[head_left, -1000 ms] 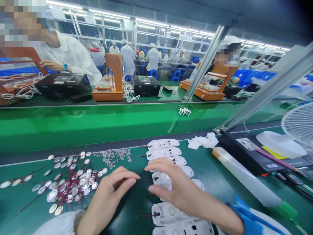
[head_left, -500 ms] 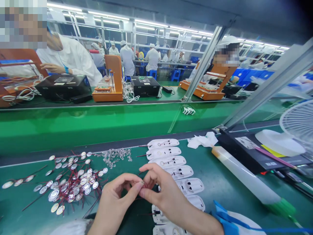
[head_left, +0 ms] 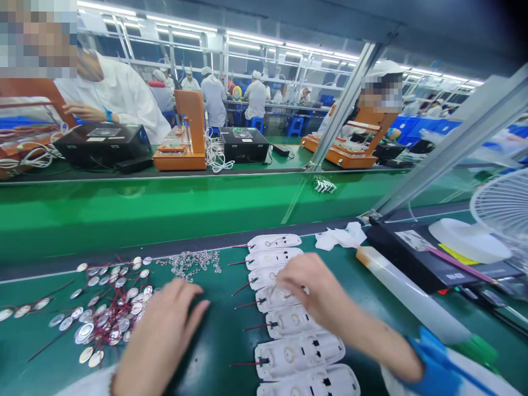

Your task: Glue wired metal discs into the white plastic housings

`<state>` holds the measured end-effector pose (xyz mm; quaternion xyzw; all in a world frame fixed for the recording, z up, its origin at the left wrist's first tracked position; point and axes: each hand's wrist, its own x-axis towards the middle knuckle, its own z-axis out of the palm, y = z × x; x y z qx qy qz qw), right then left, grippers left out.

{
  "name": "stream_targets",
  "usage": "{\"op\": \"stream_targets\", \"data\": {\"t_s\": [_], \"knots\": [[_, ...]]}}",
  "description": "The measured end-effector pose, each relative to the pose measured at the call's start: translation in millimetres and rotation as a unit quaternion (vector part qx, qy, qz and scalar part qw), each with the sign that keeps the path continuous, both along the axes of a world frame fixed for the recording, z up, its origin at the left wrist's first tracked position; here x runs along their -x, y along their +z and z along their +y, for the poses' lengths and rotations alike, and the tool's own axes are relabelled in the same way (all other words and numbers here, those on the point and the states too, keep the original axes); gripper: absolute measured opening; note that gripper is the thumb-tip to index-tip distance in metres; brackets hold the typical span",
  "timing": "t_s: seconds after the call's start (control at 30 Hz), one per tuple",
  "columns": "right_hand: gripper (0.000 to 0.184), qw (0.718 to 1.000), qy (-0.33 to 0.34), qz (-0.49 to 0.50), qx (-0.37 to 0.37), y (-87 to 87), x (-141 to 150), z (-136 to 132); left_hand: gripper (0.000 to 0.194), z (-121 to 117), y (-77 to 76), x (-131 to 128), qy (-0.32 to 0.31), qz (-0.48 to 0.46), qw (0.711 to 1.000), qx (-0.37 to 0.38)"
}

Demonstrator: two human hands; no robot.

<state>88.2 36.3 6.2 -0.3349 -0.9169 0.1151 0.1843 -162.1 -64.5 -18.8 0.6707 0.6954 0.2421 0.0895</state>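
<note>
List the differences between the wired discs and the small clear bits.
Size: the discs are much larger; the clear bits are tiny.
Look: the discs are flat, round and mostly silvery; the clear bits look see-through.
Wires: red wires tangle among the discs; none show on the clear bits.
Shared: both lie loose in scattered heaps on the green table.

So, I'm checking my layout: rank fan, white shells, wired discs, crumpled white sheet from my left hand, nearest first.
1. Wired discs, left of your left hand
2. White shells, to its right
3. Crumpled white sheet, farther right
4. Fan, far right edge
</note>
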Motion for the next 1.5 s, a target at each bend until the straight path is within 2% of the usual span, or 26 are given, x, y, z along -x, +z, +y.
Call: {"op": "stream_targets", "data": {"t_s": [0.07, 0.1, 0.17, 0.23, 0.4, 0.63, 0.87, 0.93, 1.07, 1.23, 1.37, 1.5], "knots": [[0.016, 0.998, -0.061, -0.018, -0.015, -2.7, -12, 29, 0.034, 2, -4.7, 29, 0.027, 0.151, 0.988, -0.012], [0.015, 0.996, -0.083, -0.027, -0.019, -5.3, -16, 41, 0.035, 3, -7.6, 41, 0.031, 0.187, 0.982, -0.008], [0.014, 0.993, -0.106, -0.044, -0.019, -11.7, -18, 58, 0.035, 5, -13.0, 55, 0.034, 0.213, 0.977, 0.002], [0.013, 0.991, -0.116, -0.059, -0.015, -17.9, -13, 63, 0.033, 5, -15.8, 59, 0.033, 0.202, 0.979, 0.008], [0.012, 0.988, -0.125, -0.09, -0.008, -23.9, 9, 58, 0.028, 7, -10.9, 54, 0.029, 0.146, 0.989, -0.01], [0.013, 0.985, -0.123, -0.12, -0.003, -23.9, 13, 60, 0.034, 8, -3.8, 52, 0.062, 0.107, 0.989, -0.076], [0.012, 0.986, -0.121, -0.119, -0.004, -26.1, 15, 59, 0.042, 6, -0.4, 49, -0.007, 0.139, 0.979, -0.15], [0.009, 0.987, -0.113, -0.114, -0.005, -24.8, 15, 58, 0.042, 5, -1.2, 50, -0.017, 0.151, 0.976, -0.155], [0.018, 0.991, -0.072, -0.11, -0.002, -21.8, 15, 57, 0.039, 6, -6.5, 52, -0.028, 0.145, 0.979, -0.14], [0.019, 0.992, -0.044, -0.118, 0.008, -17.8, 18, 57, 0.039, 9, -4.4, 49, 0.029, 0.185, 0.97, -0.154], [0.013, 0.992, -0.034, -0.117, 0.025, -4.8, 14, 55, 0.039, 6, 3.0, 46, 0.051, 0.209, 0.964, -0.155], [0.069, 0.986, 0.037, -0.15, 0.063, 6.3, 8, 52, 0.037, 5, 0.3, 48, 0.014, 0.167, 0.971, -0.173]]}}
